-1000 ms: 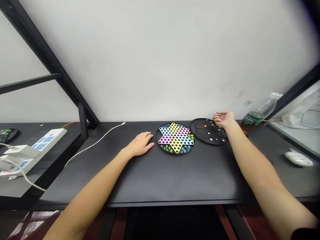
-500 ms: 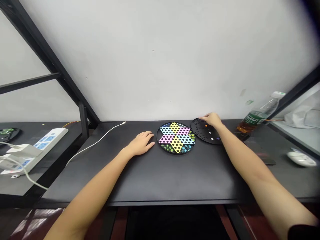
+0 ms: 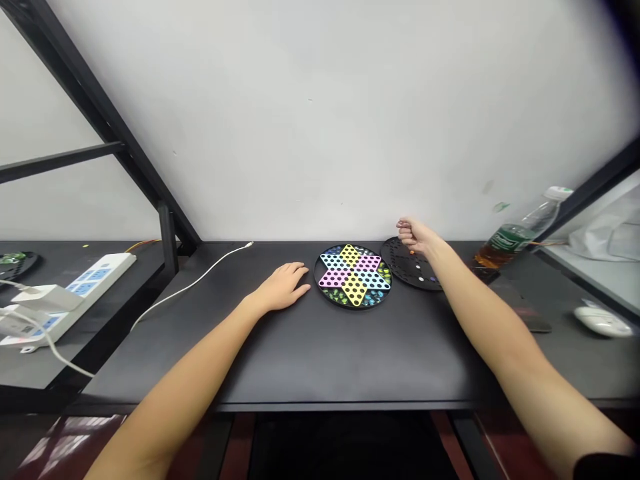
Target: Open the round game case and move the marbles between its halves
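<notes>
A round Chinese checkers board point(image 3: 353, 275) with a yellow, pink and blue star sits at the back of the black desk point(image 3: 310, 347). Marbles lie in its rim pockets. To its right lies a round black plate point(image 3: 407, 270) with holes and a few loose marbles. My left hand point(image 3: 283, 285) rests flat on the desk just left of the board, fingers stretched out. My right hand point(image 3: 416, 236) hovers above the far left part of the black plate, fingers curled into a pinch. What it holds is too small to make out.
A green-labelled bottle point(image 3: 515, 233) leans at the back right. A white mouse point(image 3: 600, 321) lies at the right. A white cable point(image 3: 195, 283) runs across the desk's left part. A white power strip point(image 3: 75, 290) sits on the left shelf, behind a black slanted frame point(image 3: 125, 153).
My right hand moved left from the plate's right edge across the plate, then lifted with its fingers curled shut. My left hand stayed put.
</notes>
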Action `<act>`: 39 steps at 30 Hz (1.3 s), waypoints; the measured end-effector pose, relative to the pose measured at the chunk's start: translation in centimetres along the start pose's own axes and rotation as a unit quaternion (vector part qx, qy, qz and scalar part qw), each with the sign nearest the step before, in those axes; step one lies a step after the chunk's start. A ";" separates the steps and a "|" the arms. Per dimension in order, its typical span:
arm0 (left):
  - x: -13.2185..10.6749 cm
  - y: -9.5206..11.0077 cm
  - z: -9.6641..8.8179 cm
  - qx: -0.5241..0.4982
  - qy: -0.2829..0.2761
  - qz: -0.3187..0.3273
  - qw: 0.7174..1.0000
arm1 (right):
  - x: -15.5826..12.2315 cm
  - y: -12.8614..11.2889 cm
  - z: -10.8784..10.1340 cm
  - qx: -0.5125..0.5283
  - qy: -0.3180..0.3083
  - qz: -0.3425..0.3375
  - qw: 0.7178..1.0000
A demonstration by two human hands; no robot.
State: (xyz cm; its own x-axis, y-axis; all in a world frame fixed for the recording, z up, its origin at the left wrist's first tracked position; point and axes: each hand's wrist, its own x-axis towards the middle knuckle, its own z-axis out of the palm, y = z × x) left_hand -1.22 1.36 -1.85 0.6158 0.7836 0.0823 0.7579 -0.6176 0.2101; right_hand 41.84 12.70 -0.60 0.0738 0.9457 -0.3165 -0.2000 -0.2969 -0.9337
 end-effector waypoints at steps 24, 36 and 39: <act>0.1 -0.1 0.1 0.017 -0.004 0.004 1.000 | -9.2 3.7 17.2 -0.648 -0.157 -0.368 0.648; 0.0 0.1 0.0 0.021 -0.012 0.007 1.000 | -9.8 6.3 21.5 -0.748 -0.162 -0.331 0.552; 0.0 0.2 0.0 0.024 -0.012 0.005 1.000 | -9.7 6.7 21.5 -0.748 -0.142 -0.332 0.557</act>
State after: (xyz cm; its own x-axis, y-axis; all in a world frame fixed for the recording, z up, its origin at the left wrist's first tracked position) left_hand -1.07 1.27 -1.82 0.6279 0.7759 0.0609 0.7607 -0.6283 0.1629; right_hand 18.81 4.39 -0.19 -0.5535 0.8326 0.0216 0.8329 0.5534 0.0081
